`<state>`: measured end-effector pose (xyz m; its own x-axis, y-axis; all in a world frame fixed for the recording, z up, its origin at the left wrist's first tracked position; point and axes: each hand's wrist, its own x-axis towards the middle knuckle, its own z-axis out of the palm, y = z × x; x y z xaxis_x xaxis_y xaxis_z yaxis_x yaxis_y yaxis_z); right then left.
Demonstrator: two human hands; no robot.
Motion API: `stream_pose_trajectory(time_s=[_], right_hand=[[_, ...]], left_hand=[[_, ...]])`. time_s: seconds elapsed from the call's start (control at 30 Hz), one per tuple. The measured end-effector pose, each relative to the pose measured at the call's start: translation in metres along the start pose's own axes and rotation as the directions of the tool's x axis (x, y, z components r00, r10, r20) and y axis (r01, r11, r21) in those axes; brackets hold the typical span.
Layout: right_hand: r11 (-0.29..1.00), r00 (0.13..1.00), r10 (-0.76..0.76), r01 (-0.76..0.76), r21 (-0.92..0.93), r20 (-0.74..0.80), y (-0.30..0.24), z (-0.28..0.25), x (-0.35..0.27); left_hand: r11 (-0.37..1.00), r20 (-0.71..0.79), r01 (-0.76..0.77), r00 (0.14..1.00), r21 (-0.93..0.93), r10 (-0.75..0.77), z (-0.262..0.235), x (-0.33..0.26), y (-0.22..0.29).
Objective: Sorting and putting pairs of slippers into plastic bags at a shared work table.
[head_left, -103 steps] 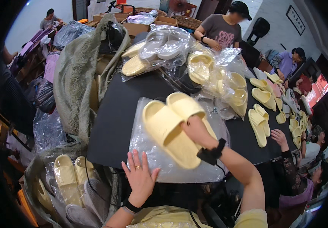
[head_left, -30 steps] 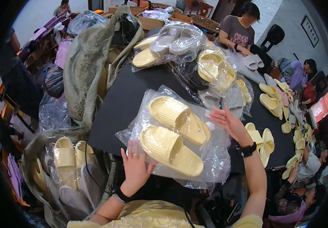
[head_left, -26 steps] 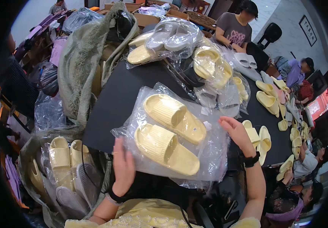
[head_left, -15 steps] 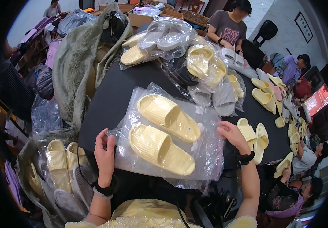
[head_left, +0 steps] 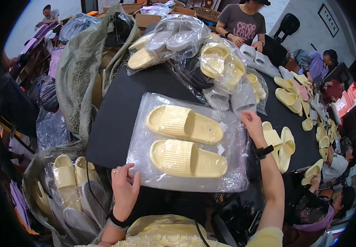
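A pair of pale yellow slide slippers lies side by side inside a clear plastic bag (head_left: pixel 235 164), toes to the left. The far slipper (head_left: pixel 207 127) and the near slipper (head_left: pixel 209 162) both have ribbed straps, and small white tags show beside them. My right hand (head_left: pixel 254 129) has its fingertips closed on the bag's far right corner. At the near left corner, my left hand (head_left: pixel 124 191) rests its fingertips by the bag's edge, thumb apart from the fingers. Below the bag there seem to be more flat plastic bags, their outlines partly hidden.
Bagged grey and yellow slippers (head_left: pixel 182 39) pile up at the far side of the black table (head_left: pixel 112 119). Loose yellow slippers (head_left: pixel 287 148) lie to the right. An open woven sack (head_left: pixel 79 78) and bagged slippers (head_left: pixel 64 173) stand left. Several people work along the right.
The bagged slippers have turned from slanting to nearly level, and the bag lies flatter. My right hand moved up to the far corner; my left hand moved down and right.
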<state>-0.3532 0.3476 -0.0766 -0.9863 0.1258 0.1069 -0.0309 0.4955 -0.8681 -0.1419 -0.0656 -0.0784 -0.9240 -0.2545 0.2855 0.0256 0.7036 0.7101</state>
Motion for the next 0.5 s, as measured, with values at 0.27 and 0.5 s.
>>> stream_pose_trajectory(time_s=[0.27,0.5], right_hand=[[0.930,0.968,-0.228,0.184,-0.317,-0.108,-0.043,-0.008,-0.052],[0.881,0.974,0.178,-0.093,-0.464,0.142,-0.092,0.013,-0.070]], left_hand=[[0.961,-0.008,-0.273,0.962,-0.051,0.273,0.004,0.026,0.022],[0.978,0.249,-0.210,0.947,0.002,0.203,0.048,0.034,-0.007]])
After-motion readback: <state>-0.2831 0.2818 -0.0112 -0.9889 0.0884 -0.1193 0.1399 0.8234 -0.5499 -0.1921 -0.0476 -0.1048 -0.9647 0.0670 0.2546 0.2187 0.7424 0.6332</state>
